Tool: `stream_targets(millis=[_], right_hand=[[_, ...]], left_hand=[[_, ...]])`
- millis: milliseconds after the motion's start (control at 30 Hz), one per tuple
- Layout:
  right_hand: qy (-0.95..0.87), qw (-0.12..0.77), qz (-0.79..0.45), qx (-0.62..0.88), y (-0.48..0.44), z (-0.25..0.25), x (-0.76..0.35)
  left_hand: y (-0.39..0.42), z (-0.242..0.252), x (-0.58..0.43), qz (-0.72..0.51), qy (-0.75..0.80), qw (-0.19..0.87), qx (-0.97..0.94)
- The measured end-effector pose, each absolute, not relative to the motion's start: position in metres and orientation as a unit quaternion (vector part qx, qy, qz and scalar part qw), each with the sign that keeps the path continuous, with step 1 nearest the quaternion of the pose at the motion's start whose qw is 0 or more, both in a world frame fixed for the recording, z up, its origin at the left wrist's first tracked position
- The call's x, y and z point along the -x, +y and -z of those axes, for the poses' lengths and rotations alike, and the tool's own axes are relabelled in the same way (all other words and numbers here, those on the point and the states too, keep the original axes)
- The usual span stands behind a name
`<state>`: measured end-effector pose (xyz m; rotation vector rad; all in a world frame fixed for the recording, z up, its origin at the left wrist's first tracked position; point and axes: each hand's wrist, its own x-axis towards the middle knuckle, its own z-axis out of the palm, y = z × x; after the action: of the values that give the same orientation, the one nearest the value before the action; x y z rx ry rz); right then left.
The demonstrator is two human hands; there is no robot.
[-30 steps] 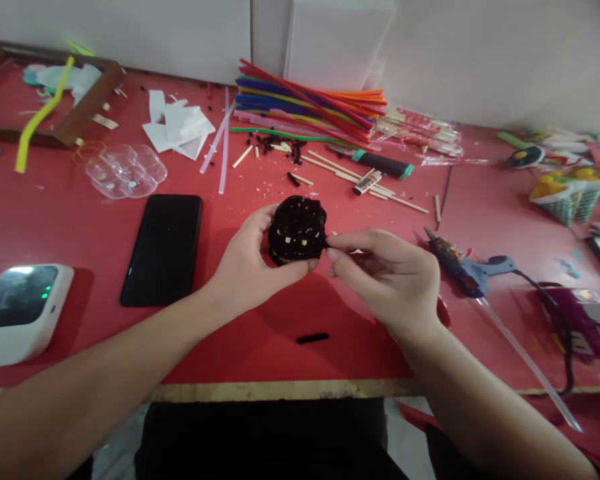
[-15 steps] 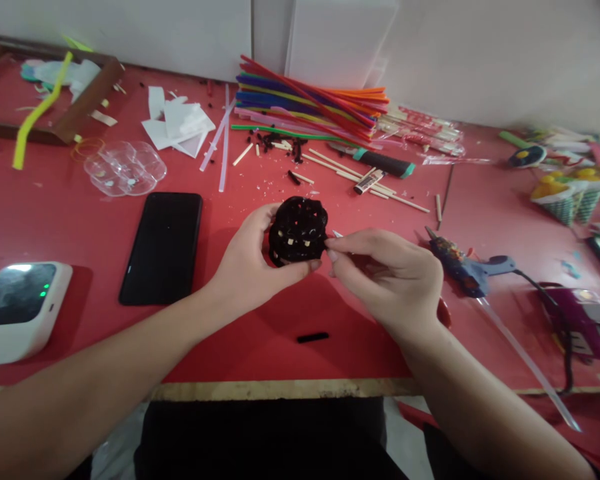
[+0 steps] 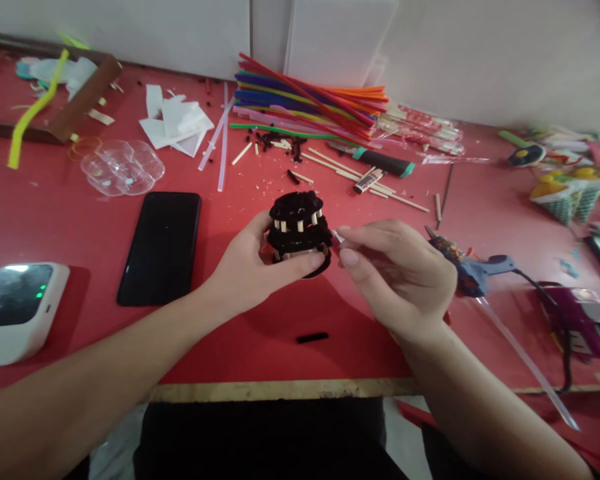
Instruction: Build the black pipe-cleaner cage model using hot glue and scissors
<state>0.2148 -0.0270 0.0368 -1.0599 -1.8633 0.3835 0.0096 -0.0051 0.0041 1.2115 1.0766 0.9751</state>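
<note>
My left hand is closed around a small black fuzzy craft piece, its thumb across the lower front. Short pale wooden pegs stand between the piece's upper and lower black layers. My right hand is just right of the piece, fingers curled, thumb and index tips slightly apart. A small whitish pointed bit shows at the index fingertip; what it belongs to is hidden. On the table below lies a short black fuzzy strip.
Left are a black phone, a white device with a screen and a clear plastic palette. Behind lie colourful pipe cleaners, wooden sticks and a green-and-black-handled cutter. A glue gun lies right, its glue stick jutting toward the table edge.
The left hand has tilted the black craft piece, so the pegs and the lower layer now show from the side. My right fingers have drawn back a little to the right from it.
</note>
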Motion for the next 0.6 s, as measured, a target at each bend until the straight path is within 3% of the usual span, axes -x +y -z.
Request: stream_targets(millis=[167, 600], right_hand=[[-0.793, 0.460, -0.071, 0.394, -0.0190, -0.0321, -0.2238], [-0.821, 0.433, -0.074, 0.365, -0.0166, -0.0333, -0.2247]], left_hand=[[-0.0063, -0.0055, -0.0070, -0.405, 0.409, 0.621, -0.532], [-0.0093, -0.0038, -0.0056, -0.398, 0.381, 0.627, -0.550]])
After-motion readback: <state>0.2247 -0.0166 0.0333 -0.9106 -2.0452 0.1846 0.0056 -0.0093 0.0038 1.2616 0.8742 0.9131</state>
